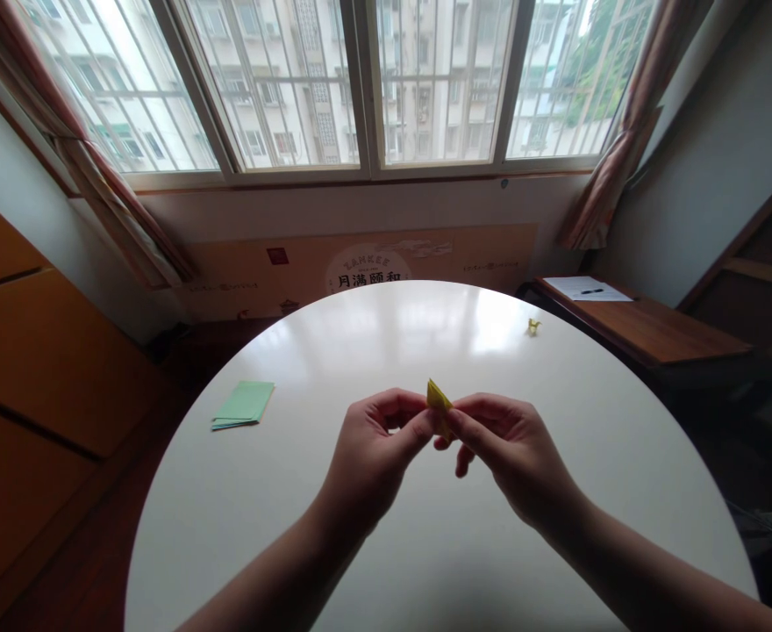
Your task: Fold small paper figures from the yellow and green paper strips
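Observation:
Between my two hands, above the middle of the white round table [241,518], is a small folded piece of yellow paper [436,397] with a pointed tip facing up. My left hand [382,448] pinches its left side between thumb and forefinger. From the right, my right hand [514,443] pinches the same paper, its lower fingers loosely curled beneath. Fingertips cover the lower part of the folds. A small yellow folded paper figure [533,326] stands near the table's far right edge. To the left lies a stack of green paper sheets [246,402].
Beyond the table's right edge is a brown wooden surface [675,329] with a white sheet [583,289] and a dark pen [592,291] on it. A printed panel [228,263] stands under the window behind the table. Orange-brown cabinets [44,369] are at the left.

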